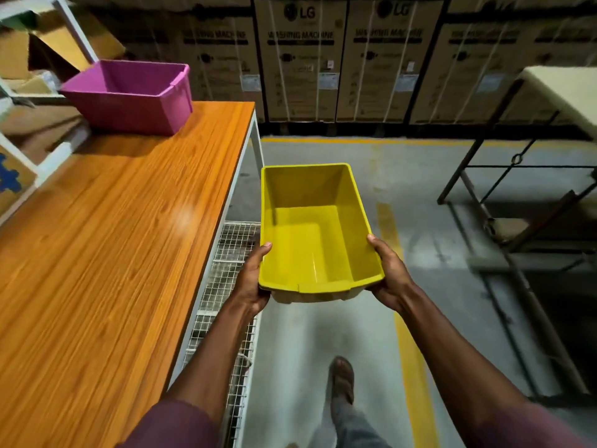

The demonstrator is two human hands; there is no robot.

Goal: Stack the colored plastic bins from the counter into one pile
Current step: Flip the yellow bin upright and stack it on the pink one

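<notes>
I have 2 grips on the yellow rectangular plastic bin (315, 234), one at each near corner. My left hand (253, 279) wraps the near left corner: the thumb lies up along the outer rim while the fingers curl underneath, out of sight. My right hand (387, 273) mirrors it on the near right corner, thumb stretched along the rim's edge, palm cupping the side, fingers hidden below the base. Both grips are closed around the bin, which is carried in the air with its open mouth up and its near end tipped slightly down toward me. Both forearms reach forward and converge on the bin, elbows low, maroon sleeves showing at the bottom of the view.

The bin hangs over the grey concrete floor (323, 334), just to the right of the orange wood-grain bench (113, 237) and apart from it. At the bench's far end stands the purple rectangular plastic bin (129, 95), upright, mouth up, nothing visible inside it, well apart from the yellow one. A white wire mesh panel (226, 270) runs under the bench's right edge. Below my arms 1 sandalled foot (342, 376) is on the floor beside a yellow painted floor line (410, 360). Strapped cardboard washing-machine cartons (342, 59) line the back, and a dark metal frame rack (517, 205) stands at right.
</notes>
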